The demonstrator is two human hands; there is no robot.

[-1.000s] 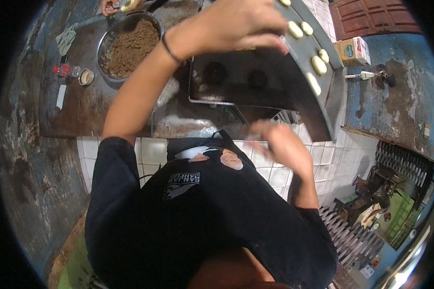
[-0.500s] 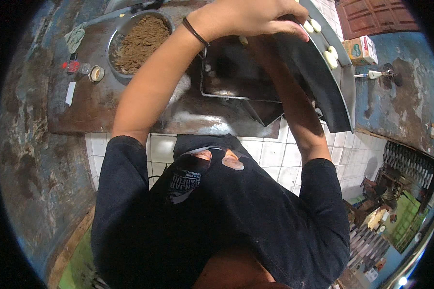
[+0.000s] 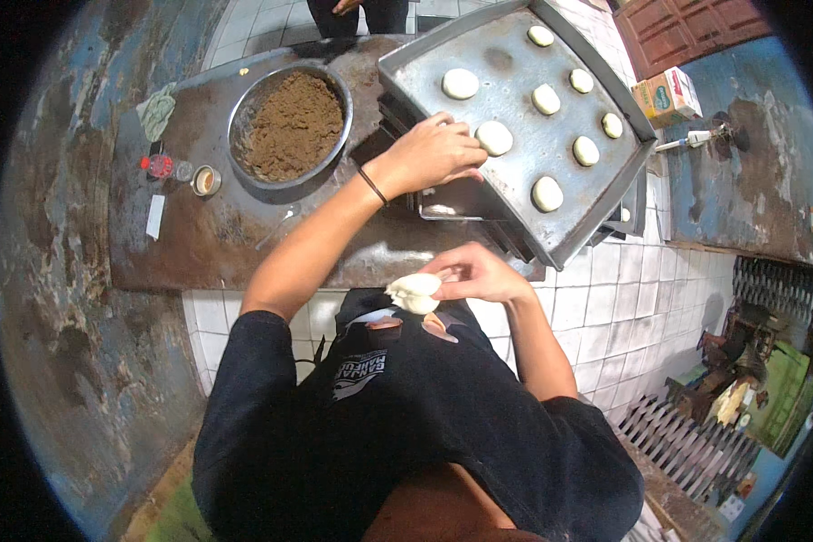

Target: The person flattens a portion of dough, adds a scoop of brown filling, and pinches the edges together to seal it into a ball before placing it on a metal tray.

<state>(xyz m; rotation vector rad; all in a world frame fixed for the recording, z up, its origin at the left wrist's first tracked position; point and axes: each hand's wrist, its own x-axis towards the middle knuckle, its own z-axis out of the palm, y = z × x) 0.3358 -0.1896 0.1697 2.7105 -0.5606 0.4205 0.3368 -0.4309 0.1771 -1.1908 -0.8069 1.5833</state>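
Observation:
A metal baking tray (image 3: 506,65) sits tilted at the upper right, with several round white dough balls (image 3: 546,99) spaced over it. My left hand (image 3: 434,155) is closed over its near-left rim, fingertips close to one ball; the thumb side is partly hidden. Lower down, just past the table's front edge, my right hand (image 3: 479,273) pinches a soft, uneven lump of white dough (image 3: 413,293) between thumb and fingers. Whether this lump is one piece or two pressed together I cannot tell.
A steel bowl (image 3: 235,144) of crumbly brown filling (image 3: 298,126) stands left on the worn table (image 3: 181,257). Beside it are a red-capped bottle (image 3: 158,167), a small tin (image 3: 206,181) and a cloth (image 3: 156,113). More dark trays lie below the tilted one. Another person stands across.
Both hands have come down from the tray's far side. The tray, steeply raised before, now lies flatter with its dough balls showing. My right hand now holds dough.

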